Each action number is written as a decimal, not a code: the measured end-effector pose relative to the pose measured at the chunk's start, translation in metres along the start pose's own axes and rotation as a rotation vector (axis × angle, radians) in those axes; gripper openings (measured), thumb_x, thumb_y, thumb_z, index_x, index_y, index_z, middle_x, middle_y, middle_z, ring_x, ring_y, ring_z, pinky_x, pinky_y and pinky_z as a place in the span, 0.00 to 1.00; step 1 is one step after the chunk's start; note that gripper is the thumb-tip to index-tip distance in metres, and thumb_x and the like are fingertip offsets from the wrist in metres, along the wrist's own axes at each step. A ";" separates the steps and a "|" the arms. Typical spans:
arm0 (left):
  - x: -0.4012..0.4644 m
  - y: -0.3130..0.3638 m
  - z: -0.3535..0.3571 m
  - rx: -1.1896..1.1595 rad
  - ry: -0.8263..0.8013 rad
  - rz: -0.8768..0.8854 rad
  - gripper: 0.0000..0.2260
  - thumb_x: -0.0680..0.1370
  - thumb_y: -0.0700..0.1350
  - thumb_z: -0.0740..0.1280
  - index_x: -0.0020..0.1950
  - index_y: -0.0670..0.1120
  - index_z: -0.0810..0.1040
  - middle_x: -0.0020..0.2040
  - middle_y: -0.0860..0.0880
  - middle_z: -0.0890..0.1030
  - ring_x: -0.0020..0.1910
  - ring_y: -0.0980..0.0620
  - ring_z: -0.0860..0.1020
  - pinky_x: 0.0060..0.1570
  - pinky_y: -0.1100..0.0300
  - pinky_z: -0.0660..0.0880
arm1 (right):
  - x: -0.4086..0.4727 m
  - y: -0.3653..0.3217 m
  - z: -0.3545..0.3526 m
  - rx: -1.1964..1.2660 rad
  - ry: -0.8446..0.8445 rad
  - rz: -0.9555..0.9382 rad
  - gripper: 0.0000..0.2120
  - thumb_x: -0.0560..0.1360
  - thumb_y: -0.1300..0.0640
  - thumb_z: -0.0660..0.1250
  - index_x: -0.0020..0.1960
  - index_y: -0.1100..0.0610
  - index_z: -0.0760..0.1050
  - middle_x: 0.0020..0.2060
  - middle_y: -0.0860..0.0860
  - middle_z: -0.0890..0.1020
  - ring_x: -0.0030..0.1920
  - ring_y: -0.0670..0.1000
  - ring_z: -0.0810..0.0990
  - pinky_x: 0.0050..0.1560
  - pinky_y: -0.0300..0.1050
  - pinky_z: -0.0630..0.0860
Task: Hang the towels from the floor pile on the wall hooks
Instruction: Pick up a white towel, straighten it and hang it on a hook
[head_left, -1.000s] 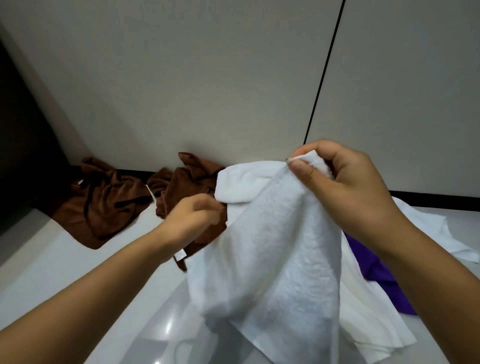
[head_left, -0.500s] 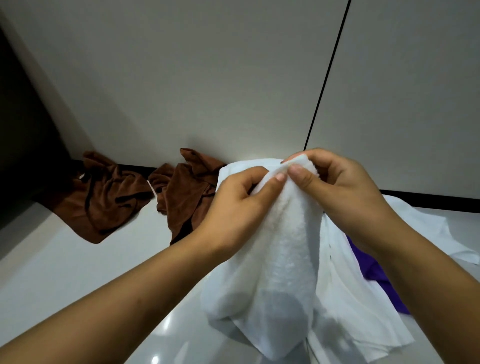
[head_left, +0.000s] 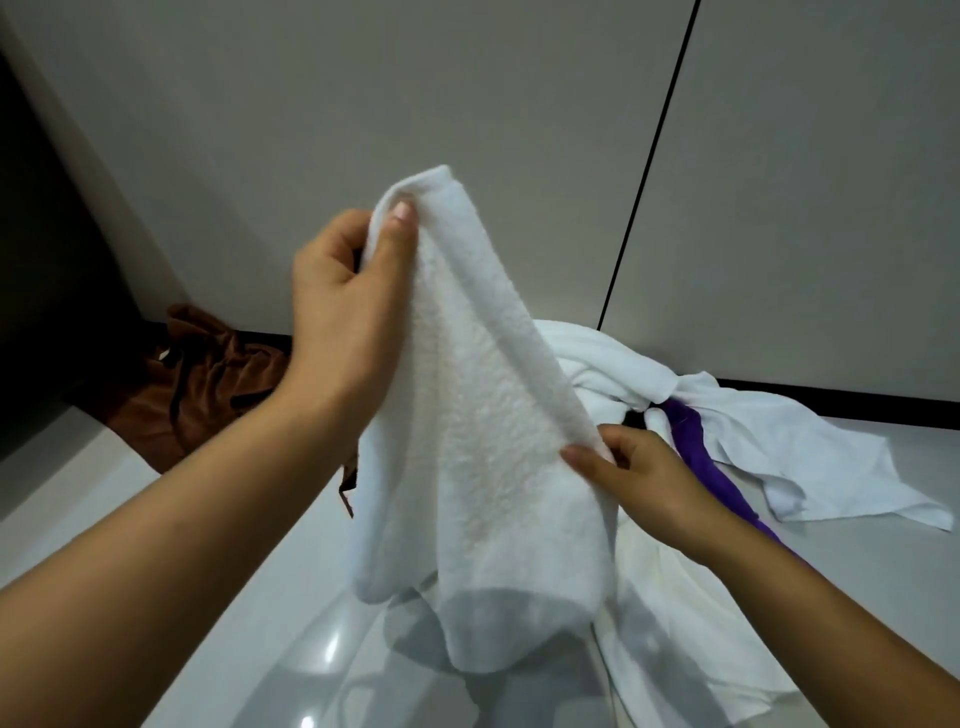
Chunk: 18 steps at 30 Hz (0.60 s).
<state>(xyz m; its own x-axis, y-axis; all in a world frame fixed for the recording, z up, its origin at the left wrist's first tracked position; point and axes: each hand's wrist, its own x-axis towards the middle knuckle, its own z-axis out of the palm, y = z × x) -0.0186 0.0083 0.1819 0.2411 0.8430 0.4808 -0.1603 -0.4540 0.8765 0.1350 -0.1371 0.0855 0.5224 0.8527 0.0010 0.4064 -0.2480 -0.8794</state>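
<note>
Lifting the white terry towel (head_left: 483, 415) off the floor pile (head_left: 737, 441), our left hand (head_left: 343, 317) pinches its top fold, right hand (head_left: 644, 473) its edge — we'd spread it taut before hooking.

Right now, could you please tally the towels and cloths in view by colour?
White: 3 (the fluffy towel held up by the left hand and right hand, the bunched towel behind it, the thin cloth on the floor)
Brown: 1 heap; separate pieces cannot be told
Purple: 1
Total: 5
</note>
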 end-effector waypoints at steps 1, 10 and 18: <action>0.004 -0.003 -0.005 -0.005 0.022 -0.019 0.15 0.80 0.48 0.62 0.34 0.48 0.68 0.29 0.56 0.66 0.27 0.61 0.65 0.29 0.68 0.64 | 0.000 0.005 -0.004 -0.029 0.024 0.011 0.21 0.74 0.49 0.66 0.39 0.69 0.70 0.33 0.58 0.73 0.35 0.49 0.71 0.38 0.40 0.66; 0.014 -0.040 -0.033 0.148 0.130 -0.066 0.17 0.80 0.51 0.60 0.39 0.40 0.71 0.32 0.51 0.66 0.31 0.58 0.65 0.33 0.63 0.64 | 0.003 0.026 -0.027 -0.109 0.414 0.022 0.12 0.80 0.53 0.58 0.44 0.60 0.71 0.38 0.52 0.76 0.41 0.52 0.73 0.37 0.39 0.66; 0.010 -0.099 -0.053 0.255 0.183 -0.309 0.20 0.80 0.54 0.59 0.40 0.37 0.70 0.34 0.47 0.67 0.34 0.52 0.66 0.40 0.55 0.66 | 0.005 -0.030 -0.048 -0.581 0.694 -0.469 0.11 0.81 0.55 0.55 0.46 0.60 0.71 0.32 0.50 0.74 0.32 0.54 0.72 0.33 0.44 0.65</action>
<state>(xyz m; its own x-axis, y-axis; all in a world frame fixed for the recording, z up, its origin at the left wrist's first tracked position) -0.0515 0.0773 0.0990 0.0639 0.9771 0.2031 0.1395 -0.2103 0.9676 0.1611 -0.1473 0.1347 0.4612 0.5122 0.7245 0.8866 -0.2994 -0.3527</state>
